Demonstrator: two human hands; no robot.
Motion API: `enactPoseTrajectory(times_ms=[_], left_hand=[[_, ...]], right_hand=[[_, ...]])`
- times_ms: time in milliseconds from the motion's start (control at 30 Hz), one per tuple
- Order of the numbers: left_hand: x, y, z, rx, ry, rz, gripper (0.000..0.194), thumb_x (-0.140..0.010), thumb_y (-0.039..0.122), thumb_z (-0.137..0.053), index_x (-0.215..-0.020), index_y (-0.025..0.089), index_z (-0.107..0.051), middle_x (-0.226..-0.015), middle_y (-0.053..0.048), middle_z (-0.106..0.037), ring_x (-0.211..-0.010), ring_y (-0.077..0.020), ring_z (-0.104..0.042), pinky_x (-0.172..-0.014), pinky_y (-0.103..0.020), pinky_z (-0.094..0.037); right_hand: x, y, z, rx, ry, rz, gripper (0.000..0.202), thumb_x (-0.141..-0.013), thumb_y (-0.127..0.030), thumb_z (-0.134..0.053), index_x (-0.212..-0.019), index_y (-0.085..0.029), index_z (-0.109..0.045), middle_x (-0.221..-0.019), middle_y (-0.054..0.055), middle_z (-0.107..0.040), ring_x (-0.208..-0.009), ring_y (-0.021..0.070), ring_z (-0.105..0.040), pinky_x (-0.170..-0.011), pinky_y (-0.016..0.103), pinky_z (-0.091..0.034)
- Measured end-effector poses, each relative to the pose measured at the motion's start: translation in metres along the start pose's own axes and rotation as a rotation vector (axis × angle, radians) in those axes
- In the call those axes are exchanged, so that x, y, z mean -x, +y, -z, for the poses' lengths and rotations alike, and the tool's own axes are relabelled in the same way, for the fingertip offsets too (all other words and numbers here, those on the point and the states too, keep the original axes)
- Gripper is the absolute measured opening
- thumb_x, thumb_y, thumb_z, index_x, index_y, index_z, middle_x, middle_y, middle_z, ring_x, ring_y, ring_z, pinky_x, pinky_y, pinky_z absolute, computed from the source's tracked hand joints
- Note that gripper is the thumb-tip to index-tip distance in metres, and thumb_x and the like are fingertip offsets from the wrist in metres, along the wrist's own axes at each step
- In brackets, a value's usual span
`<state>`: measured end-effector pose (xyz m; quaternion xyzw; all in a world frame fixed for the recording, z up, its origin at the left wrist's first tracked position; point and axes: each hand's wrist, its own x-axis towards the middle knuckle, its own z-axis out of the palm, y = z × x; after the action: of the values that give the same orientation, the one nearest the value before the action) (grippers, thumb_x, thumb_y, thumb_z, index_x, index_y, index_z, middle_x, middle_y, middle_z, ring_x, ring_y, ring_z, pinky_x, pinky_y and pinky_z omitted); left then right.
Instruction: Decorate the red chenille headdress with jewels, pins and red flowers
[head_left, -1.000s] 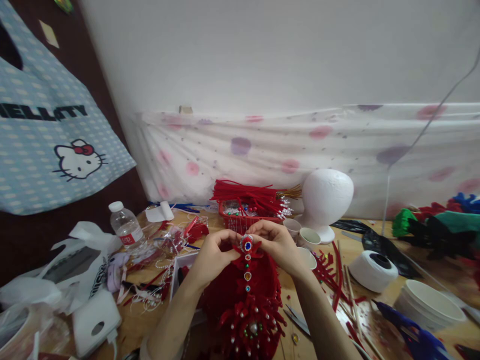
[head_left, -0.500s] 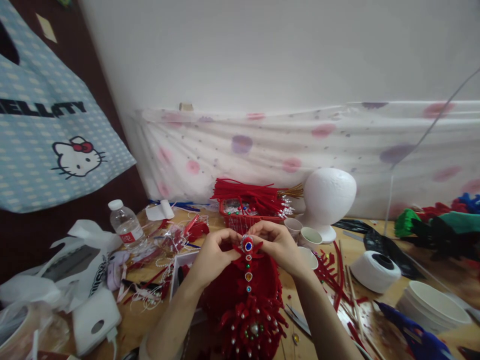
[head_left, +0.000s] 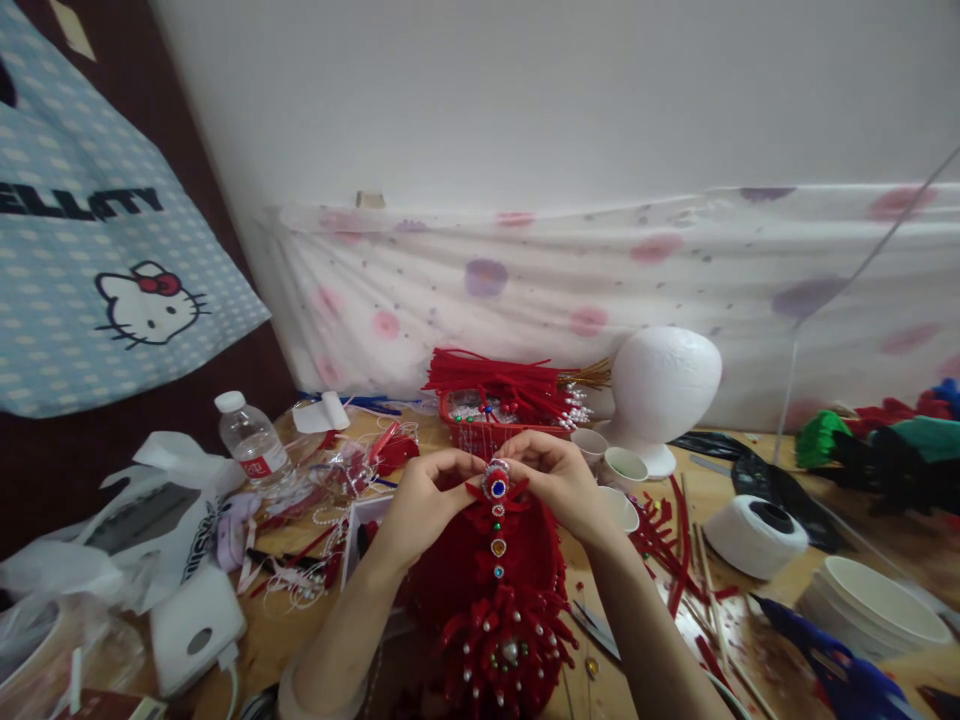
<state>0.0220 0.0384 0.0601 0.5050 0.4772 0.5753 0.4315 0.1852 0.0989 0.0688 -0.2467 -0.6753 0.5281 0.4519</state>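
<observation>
A red fuzzy headpiece [head_left: 450, 580] stands before me, with a row of gems [head_left: 499, 548] down its middle and a large pearl-tipped red flower [head_left: 510, 650] at its near side. At its far end, my left hand [head_left: 431, 500] pinches the edge from the left, beside a round ornament with a blue gem [head_left: 499, 488]. My right hand [head_left: 555, 485] closes on the same end from the right, fingertips almost meeting the left ones. What lies exactly between the fingertips is partly hidden. Behind the hands sits a red basket [head_left: 469, 437] holding red stems [head_left: 495, 372] and beads.
To the right are a white foam head [head_left: 664, 385], paper cups [head_left: 626, 467], a thread cone [head_left: 754, 538], a blue glue gun [head_left: 832, 660] and scissors [head_left: 598, 632]. On the left stand a water bottle [head_left: 253, 440], plastic bags [head_left: 150, 510] and a white charger [head_left: 196, 630].
The view has shifted slightly. Both hands stay at the far end of the headpiece with nearly the same grip, and the blue-gem ornament appears slightly lower.
</observation>
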Motion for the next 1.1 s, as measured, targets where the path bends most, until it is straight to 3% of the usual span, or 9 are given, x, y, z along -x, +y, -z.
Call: enactPoseTrajectory(times_ms=[267,400,533,800,1100], left_hand=[[-0.0004,-0.0027,0.0028,-0.078,0.047,-0.062,0.018,-0.068,0.027,-0.083,-0.081,0.017,-0.076,-0.079,-0.003,-0.074,-0.076,-0.0163,-0.063,-0.073,-0.025,-0.048],[0.0,-0.0016,0.0034,-0.113,0.08,-0.109,0.02,-0.07,0.024,-0.08,-0.088,0.018,-0.076,-0.072,0.0,-0.07,-0.07,-0.0143,-0.061,-0.069,-0.023,-0.047],[-0.0002,-0.0011,0.0018,-0.075,0.103,-0.105,0.024,-0.067,0.023,-0.082,-0.09,0.018,-0.075,-0.068,0.003,-0.065,-0.066,-0.0117,-0.057,-0.066,-0.021,-0.045],[0.001,0.0027,-0.0029,0.208,0.085,-0.023,0.025,-0.073,0.031,-0.079,-0.093,0.018,-0.074,-0.082,-0.002,-0.075,-0.079,-0.0139,-0.067,-0.074,-0.022,-0.05],[0.0007,0.0031,-0.0037,0.194,0.166,-0.034,0.024,-0.067,0.032,-0.084,-0.086,0.018,-0.079,-0.082,-0.005,-0.079,-0.079,-0.017,-0.071,-0.077,-0.025,-0.054]], right_hand=[[-0.0022,-0.0023,-0.0025,-0.006,-0.007,0.008,0.034,-0.07,-0.049,-0.08,-0.07,-0.019,-0.065,-0.068,0.0,-0.066,-0.06,0.0118,-0.059,-0.055,0.024,-0.048],[-0.0031,-0.0018,-0.0034,-0.02,-0.009,0.006,0.033,-0.068,-0.048,-0.081,-0.07,-0.019,-0.066,-0.067,0.0,-0.066,-0.061,0.0119,-0.059,-0.056,0.024,-0.048],[-0.003,-0.0001,-0.003,-0.038,-0.013,0.001,0.032,-0.069,-0.047,-0.08,-0.07,-0.019,-0.065,-0.069,0.0,-0.067,-0.062,0.0119,-0.059,-0.057,0.024,-0.048],[-0.0024,-0.0002,-0.0026,-0.055,0.009,0.001,0.03,-0.069,-0.045,-0.081,-0.073,-0.018,-0.067,-0.068,0.0,-0.066,-0.061,0.0115,-0.058,-0.056,0.024,-0.047],[-0.0021,0.0001,-0.0019,-0.087,-0.009,-0.026,0.026,-0.069,-0.039,-0.082,-0.072,-0.018,-0.068,-0.068,-0.001,-0.067,-0.06,0.0095,-0.058,-0.055,0.021,-0.047]])
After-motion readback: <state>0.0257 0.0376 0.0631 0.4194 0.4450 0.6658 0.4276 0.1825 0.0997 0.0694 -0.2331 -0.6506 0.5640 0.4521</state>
